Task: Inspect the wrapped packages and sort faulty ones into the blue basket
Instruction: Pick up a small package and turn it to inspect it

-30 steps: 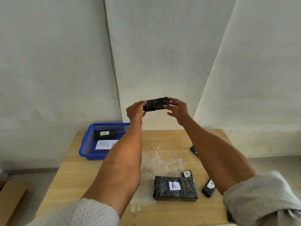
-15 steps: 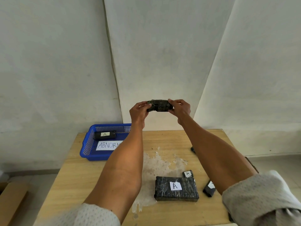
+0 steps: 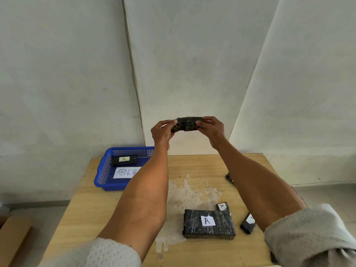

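A small dark wrapped package (image 3: 187,124) is held up in front of the wall, well above the table. My left hand (image 3: 162,132) pinches its left end and my right hand (image 3: 211,128) pinches its right end. The blue basket (image 3: 107,170) stands at the table's far left with a paper sign reading "ABNOR..." and one black package (image 3: 124,160) labelled A inside. On the table near me lies a large black package (image 3: 209,224) labelled A, with two small ones (image 3: 222,206) (image 3: 248,223) beside it. Another dark package (image 3: 229,177) shows partly behind my right forearm.
The wooden table (image 3: 92,205) has a pale patch of worn finish (image 3: 188,195) in its middle. Plain white walls stand behind it. A cardboard box (image 3: 11,239) lies on the floor at the lower left.
The package has been turned in my hands and my fingers have closed more tightly on both its ends. Both hands stay raised at about the same height.
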The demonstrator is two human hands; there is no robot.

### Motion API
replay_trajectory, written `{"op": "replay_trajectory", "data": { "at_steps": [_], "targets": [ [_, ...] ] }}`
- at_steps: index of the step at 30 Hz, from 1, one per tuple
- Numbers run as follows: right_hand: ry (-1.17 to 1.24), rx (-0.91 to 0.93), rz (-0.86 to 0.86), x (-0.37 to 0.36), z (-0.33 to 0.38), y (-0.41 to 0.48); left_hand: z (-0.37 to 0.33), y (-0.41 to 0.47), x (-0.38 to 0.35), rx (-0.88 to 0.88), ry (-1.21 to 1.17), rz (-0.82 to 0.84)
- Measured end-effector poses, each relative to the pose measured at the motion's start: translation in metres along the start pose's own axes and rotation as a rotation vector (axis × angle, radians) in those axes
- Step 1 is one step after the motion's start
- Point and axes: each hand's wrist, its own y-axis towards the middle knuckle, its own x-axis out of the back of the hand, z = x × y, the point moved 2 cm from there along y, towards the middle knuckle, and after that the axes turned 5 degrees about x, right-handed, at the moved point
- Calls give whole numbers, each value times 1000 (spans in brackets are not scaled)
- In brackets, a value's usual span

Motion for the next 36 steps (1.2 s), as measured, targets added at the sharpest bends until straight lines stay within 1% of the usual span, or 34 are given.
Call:
{"op": "replay_trajectory", "data": {
  "at_steps": [5,8,11,14,18,22,28,32,34,36],
  "targets": [
    [1,29,23,3,0,0,-1,1,-3,-7,27,-1],
    [2,5,-14,5,-1,3,-1,-3,-4,-1,-38,24],
    [101,-98,-48,9,-5,7,-5,-12,-10,49,-190,135],
    [189,-161,-63,11,-11,8,-9,-21,-18,79,-129,242],
    [276,-241,-61,8,-18,0,-8,-33,-28,76,-57,321],
    [329,-261,-71,6,-24,-2,-5,-38,-34,35,-9,307],
    [345,-251,-48,1,-20,-2,-12,-35,-29,43,-44,319],
    [329,-234,-59,-4,-18,-1,-15,-34,-28,22,-62,297],
    [285,-228,-92,-2,-19,-1,-15,-31,-25,3,-69,230],
    [246,-217,-141,2,-18,-2,-13,-23,-21,-17,-59,98]
  ]
}}
